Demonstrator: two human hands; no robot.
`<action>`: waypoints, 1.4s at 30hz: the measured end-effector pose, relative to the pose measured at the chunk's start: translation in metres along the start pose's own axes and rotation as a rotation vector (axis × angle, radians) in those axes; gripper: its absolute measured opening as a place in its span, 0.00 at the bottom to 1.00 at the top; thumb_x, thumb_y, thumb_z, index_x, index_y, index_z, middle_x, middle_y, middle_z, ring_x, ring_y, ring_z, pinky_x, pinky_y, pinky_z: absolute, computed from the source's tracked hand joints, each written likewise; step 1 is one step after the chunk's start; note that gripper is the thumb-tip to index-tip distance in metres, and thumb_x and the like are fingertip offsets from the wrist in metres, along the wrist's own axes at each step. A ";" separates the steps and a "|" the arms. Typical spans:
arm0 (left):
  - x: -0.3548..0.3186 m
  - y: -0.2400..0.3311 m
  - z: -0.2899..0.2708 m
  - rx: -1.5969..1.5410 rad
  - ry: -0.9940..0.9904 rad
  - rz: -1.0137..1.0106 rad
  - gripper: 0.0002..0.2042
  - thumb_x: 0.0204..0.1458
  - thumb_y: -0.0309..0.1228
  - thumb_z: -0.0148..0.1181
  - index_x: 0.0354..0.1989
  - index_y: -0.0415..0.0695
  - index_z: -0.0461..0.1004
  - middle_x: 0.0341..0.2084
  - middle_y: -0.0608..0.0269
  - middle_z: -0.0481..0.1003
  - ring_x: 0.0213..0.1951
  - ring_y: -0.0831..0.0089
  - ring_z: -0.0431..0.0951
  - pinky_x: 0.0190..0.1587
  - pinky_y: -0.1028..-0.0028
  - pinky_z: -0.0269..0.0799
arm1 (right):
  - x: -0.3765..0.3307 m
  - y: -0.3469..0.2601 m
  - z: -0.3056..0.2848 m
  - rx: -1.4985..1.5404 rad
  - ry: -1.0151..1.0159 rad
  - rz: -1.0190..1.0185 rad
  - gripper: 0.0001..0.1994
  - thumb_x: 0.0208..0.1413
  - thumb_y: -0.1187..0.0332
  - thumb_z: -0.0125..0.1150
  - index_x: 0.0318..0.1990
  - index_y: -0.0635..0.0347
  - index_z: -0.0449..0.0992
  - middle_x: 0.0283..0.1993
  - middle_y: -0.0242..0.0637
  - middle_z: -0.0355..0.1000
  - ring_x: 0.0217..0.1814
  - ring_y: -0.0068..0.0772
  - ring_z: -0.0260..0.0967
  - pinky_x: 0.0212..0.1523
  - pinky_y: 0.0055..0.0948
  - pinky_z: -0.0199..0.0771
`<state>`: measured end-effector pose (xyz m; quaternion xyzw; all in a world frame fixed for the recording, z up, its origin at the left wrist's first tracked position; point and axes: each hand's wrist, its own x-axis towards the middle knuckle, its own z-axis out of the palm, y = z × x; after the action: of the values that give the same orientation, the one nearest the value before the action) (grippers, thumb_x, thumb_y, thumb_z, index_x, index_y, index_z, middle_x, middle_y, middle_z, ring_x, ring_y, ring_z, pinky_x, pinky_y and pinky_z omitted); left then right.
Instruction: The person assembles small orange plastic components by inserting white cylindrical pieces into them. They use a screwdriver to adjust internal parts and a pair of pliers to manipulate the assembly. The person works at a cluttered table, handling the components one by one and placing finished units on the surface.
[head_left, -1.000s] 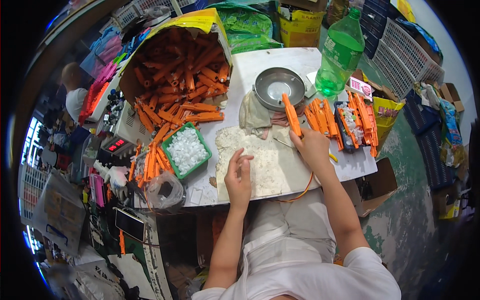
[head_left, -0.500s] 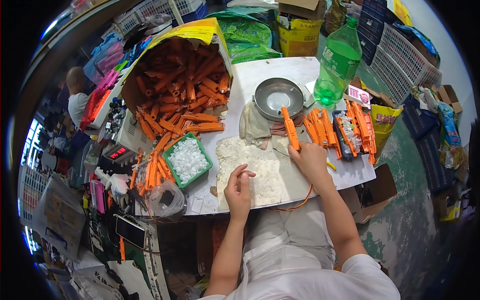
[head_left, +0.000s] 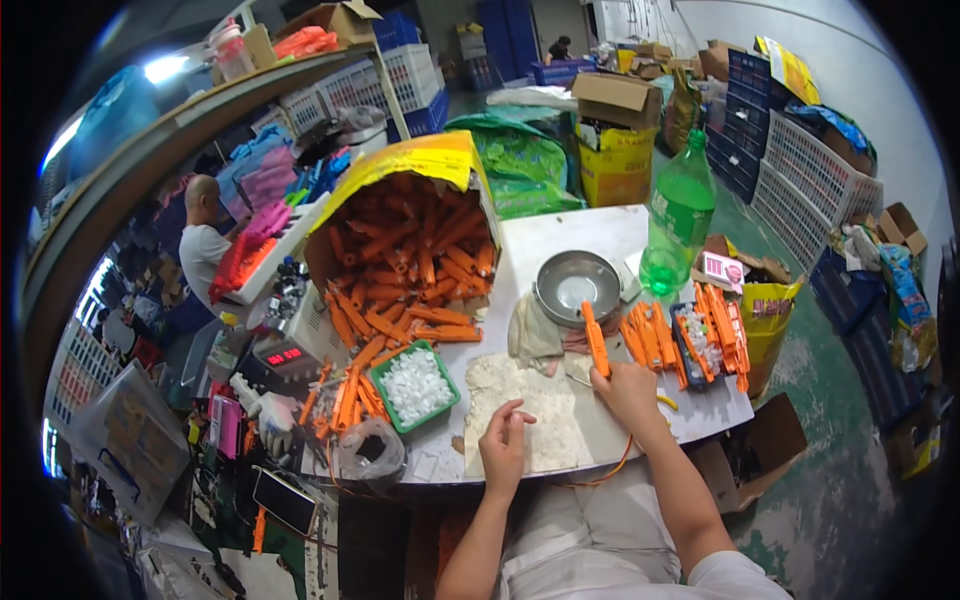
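Note:
My right hand (head_left: 630, 397) grips the lower end of a long orange plastic part (head_left: 596, 345), which points up and away over the table. Loosely curled, with thumb and fingers apart, my left hand (head_left: 506, 440) hovers over the worn, pale work board (head_left: 535, 385) and holds nothing I can see. Beyond the orange part a round metal bowl (head_left: 578, 283) stands beside a crumpled cloth (head_left: 532, 335). Several similar orange parts (head_left: 650, 338) lie to the right of my right hand, next to a dark tray (head_left: 697, 345) of small white pieces.
A yellow sack (head_left: 440, 160) spills many orange parts at the left. Near it stand a green basket (head_left: 417, 385) of white pieces and a clear plastic bag (head_left: 372, 450). A green bottle (head_left: 680, 215) rises at the back right. Another person (head_left: 203, 245) sits at far left.
The view has tilted up, so the table sits lower and more of the room shows. My right hand still holds the orange part, and both hands keep much the same place over the table.

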<state>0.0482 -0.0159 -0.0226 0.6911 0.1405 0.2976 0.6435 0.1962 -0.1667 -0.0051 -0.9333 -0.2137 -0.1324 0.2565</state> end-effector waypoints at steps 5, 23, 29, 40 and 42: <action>0.000 -0.001 0.000 0.034 -0.005 0.008 0.12 0.59 0.32 0.48 0.47 0.39 0.70 0.30 0.67 0.76 0.24 0.90 0.63 0.26 0.87 0.57 | -0.004 -0.004 -0.005 0.236 0.044 0.049 0.19 0.50 0.52 0.57 0.27 0.62 0.78 0.19 0.49 0.71 0.23 0.50 0.71 0.26 0.44 0.69; -0.048 0.040 -0.004 -0.607 -0.220 -0.493 0.25 0.59 0.33 0.49 0.62 0.40 0.50 0.46 0.43 0.69 0.40 0.61 0.78 0.42 0.69 0.77 | -0.173 0.057 -0.104 -0.212 -0.148 -0.001 0.12 0.46 0.66 0.63 0.38 0.61 0.74 0.39 0.40 0.69 0.46 0.42 0.65 0.44 0.36 0.67; -0.060 0.037 0.013 -0.693 -0.345 -0.601 0.25 0.59 0.32 0.50 0.61 0.38 0.50 0.46 0.43 0.70 0.41 0.60 0.77 0.43 0.67 0.77 | -0.084 0.018 -0.056 0.131 0.117 -0.255 0.12 0.47 0.66 0.63 0.38 0.61 0.71 0.38 0.40 0.66 0.45 0.43 0.63 0.46 0.37 0.64; -0.068 0.039 -0.023 -0.567 -0.375 -0.559 0.25 0.58 0.31 0.51 0.61 0.38 0.52 0.44 0.45 0.71 0.40 0.62 0.78 0.42 0.70 0.76 | -0.072 -0.006 -0.035 0.311 -0.226 -0.129 0.09 0.50 0.70 0.60 0.34 0.63 0.67 0.35 0.43 0.65 0.40 0.45 0.62 0.39 0.37 0.63; -0.068 0.038 -0.023 -0.556 -0.403 -0.572 0.24 0.58 0.30 0.51 0.60 0.38 0.53 0.44 0.45 0.71 0.40 0.63 0.78 0.41 0.71 0.76 | -0.081 -0.011 -0.037 0.355 -0.278 -0.128 0.09 0.49 0.71 0.60 0.35 0.63 0.67 0.35 0.43 0.66 0.39 0.45 0.62 0.38 0.37 0.63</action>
<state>-0.0262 -0.0415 -0.0020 0.4692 0.1126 -0.0063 0.8759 0.1151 -0.2052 0.0009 -0.8672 -0.3259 0.0209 0.3759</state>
